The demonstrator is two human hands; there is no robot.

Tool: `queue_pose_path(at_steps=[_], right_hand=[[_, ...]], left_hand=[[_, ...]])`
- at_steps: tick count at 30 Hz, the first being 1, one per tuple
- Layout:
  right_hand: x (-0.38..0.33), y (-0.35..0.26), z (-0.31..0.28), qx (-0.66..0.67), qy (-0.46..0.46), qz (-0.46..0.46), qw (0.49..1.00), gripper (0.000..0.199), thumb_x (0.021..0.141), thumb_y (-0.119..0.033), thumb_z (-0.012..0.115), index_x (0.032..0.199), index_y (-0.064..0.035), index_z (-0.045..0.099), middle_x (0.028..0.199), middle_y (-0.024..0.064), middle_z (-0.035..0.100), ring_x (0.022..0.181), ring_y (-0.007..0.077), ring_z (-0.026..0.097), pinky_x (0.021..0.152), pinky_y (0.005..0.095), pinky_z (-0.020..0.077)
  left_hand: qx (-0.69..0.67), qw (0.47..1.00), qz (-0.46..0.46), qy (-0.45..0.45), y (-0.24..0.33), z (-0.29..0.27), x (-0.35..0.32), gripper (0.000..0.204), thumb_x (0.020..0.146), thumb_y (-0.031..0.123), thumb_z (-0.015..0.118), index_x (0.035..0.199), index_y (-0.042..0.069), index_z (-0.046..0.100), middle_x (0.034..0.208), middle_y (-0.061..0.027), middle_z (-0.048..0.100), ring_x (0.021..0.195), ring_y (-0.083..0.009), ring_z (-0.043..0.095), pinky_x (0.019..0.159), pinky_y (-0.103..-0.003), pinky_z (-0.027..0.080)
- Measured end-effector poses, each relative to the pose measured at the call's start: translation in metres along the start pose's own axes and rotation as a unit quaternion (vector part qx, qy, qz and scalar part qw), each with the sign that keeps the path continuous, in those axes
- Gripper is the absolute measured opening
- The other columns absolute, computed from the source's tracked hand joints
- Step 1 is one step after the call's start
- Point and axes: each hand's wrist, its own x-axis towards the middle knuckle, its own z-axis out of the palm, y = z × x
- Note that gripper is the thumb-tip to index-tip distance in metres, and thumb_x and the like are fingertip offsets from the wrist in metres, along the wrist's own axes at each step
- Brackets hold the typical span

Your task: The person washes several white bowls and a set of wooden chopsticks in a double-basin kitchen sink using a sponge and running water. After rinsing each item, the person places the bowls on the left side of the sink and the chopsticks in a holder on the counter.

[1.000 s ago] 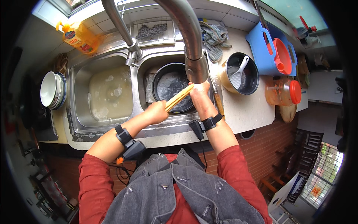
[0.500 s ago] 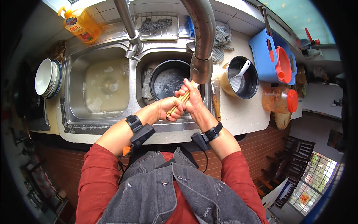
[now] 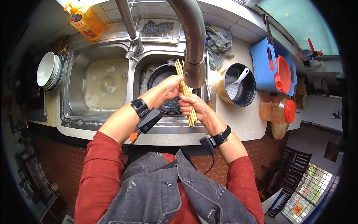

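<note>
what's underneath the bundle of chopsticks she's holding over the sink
Under the bundle of yellow wooden chopsticks sits a round black pan in the right-hand steel sink basin. Both hands cover part of the pan; its contents cannot be seen.

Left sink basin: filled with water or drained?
Filled. The left sink basin holds cloudy, greyish water with patches of foam across its bottom; how deep it stands cannot be told. Both hands work over the other basin.
</note>
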Motion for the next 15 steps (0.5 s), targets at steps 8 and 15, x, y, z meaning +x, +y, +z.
queue_pose_path(at_steps=[8, 15], right_hand=[[-0.005, 0.008, 0.004, -0.227, 0.079, -0.018, 0.970, 0.025, 0.083, -0.014, 0.063, 0.098, -0.0099, 0.044, 0.062, -0.0010, 0.046, 0.046, 0.0081, 0.046, 0.042, 0.0246, 0.0410], [0.005, 0.022, -0.018, -0.776, 0.326, -0.199, 0.502, 0.055, 0.079, -0.012, 0.057, 0.126, 0.0011, 0.032, 0.113, 0.0304, 0.050, 0.073, 0.0469, 0.059, 0.065, 0.0495, 0.0503]], left_hand=[[-0.242, 0.958, 0.108, 0.113, 0.000, 0.011, 0.034, 0.020, 0.092, 0.029, 0.057, 0.101, 0.011, 0.058, 0.082, -0.0016, 0.062, 0.069, -0.0119, 0.055, 0.062, -0.027, 0.047], [0.009, 0.857, 0.285, 0.429, -0.022, 0.013, 0.076, 0.022, 0.091, 0.030, 0.046, 0.078, 0.013, 0.053, 0.073, -0.0026, 0.054, 0.067, -0.0158, 0.055, 0.064, -0.033, 0.046]])
